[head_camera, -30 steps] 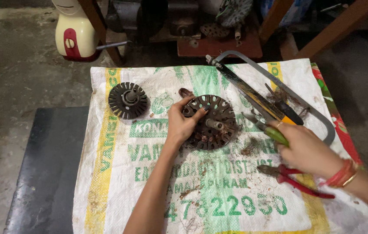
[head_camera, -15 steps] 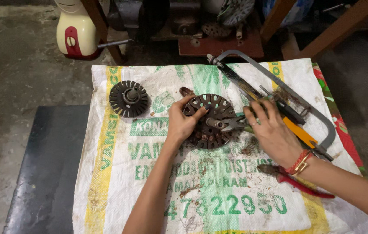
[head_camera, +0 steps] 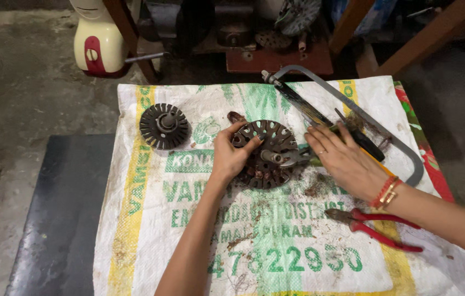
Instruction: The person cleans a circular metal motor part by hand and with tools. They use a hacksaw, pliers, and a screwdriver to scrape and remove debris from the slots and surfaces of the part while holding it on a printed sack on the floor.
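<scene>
Left hand (head_camera: pixel 231 156) fingers clasp rusty round slotted metal rotor (head_camera: pixel 265 153); right hand (head_camera: pixel 347 161) lies flat, fingers released, over green-handled tool (head_camera: pixel 320 160).

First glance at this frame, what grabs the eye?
The rusty slotted metal disc at the centre of the printed sack cloth, gripped by the left hand while the right hand holds a tool against its hub. Next, a second dark finned disc to its left and red-handled pliers at lower right.
</scene>
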`<state>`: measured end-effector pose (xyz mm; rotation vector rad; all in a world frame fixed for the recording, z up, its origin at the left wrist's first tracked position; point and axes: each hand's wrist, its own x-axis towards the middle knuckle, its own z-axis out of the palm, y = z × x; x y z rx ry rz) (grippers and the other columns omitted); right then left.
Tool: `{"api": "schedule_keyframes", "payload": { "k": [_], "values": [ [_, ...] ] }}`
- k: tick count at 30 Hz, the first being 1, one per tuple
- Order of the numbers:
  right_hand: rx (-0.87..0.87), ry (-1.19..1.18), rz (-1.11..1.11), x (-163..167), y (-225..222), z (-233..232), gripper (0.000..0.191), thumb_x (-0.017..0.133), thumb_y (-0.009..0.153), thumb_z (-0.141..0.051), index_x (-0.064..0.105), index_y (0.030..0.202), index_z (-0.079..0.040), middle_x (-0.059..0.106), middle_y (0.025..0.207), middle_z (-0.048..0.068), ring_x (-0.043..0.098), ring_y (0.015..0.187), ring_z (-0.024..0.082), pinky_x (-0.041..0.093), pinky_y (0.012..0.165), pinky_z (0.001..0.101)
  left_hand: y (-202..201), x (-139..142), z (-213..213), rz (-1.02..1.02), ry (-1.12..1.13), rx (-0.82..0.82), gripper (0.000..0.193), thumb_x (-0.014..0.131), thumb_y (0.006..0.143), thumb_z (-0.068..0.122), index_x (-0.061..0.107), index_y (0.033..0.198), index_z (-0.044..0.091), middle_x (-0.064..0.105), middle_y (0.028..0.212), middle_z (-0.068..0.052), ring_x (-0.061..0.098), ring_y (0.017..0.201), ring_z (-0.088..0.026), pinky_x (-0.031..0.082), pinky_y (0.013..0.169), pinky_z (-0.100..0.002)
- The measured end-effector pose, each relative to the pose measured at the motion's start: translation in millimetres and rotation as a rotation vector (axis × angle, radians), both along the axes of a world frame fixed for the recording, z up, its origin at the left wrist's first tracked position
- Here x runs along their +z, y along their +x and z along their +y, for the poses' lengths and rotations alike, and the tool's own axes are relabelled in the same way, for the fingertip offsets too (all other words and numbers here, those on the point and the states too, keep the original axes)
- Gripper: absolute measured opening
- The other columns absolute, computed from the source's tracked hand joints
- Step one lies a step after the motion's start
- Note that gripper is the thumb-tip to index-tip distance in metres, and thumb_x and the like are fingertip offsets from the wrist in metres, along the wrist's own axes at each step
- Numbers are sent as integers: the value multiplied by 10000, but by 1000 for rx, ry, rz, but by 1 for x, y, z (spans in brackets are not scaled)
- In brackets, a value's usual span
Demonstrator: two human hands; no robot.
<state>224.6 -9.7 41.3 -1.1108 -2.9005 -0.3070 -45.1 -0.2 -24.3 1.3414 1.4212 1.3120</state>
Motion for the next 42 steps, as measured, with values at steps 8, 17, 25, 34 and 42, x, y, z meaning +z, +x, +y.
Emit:
{"api": "schedule_keyframes", "payload": {
  "k": [8, 17, 25, 34, 42],
  "values": [
    [-15, 35, -3, -11, -3, -8, 627, 536, 768, 48, 419, 1384, 39, 477, 1422, 214, 432, 1366, 347, 253, 1182, 525, 1, -5, 3, 35, -4, -2, 503, 843, 749, 176, 703, 1185, -32, 777, 1010, -152, 748, 877, -189, 584, 815, -307],
    [-191, -202, 22, -11, -2, -19, 494, 674, 615, -69, 533, 1074, 45, 590, 1003, 186, 577, 1021, 339, 540, 837, 442, 1, -2, 0, -23, -39, -1, 513, 820, 747, 158, 697, 1201, -45, 786, 1003, -162, 756, 868, -207, 603, 797, -316],
    [-732, -1780, 961, -21, 9, -39, 455, 482, 565, 86, 471, 1011, -3, 516, 818, 135, 521, 647, 235, 481, 548, 401, -2, -11, 4, -9, -24, -22, 499, 812, 743, 144, 709, 1200, -30, 793, 1014, -156, 758, 874, -196, 606, 819, -319],
    [-583, -2263, 1831, -31, -22, -83, 449, 490, 581, -80, 457, 1024, -9, 438, 778, 57, 450, 655, 184, 465, 589, 326, -1, -12, 3, -11, -24, -36, 473, 822, 746, 147, 715, 1166, -43, 792, 995, -156, 760, 866, -201, 612, 801, -326],
    [-11, -2504, 3111, -35, -58, -120, 367, 437, 700, 32, 421, 1062, -27, 360, 795, -4, 412, 630, 99, 464, 582, 263, 2, -13, 6, 25, -10, -36, 553, 846, 726, 140, 682, 1224, -36, 767, 1043, -175, 752, 885, -225, 602, 804, -332]
  ]
}}
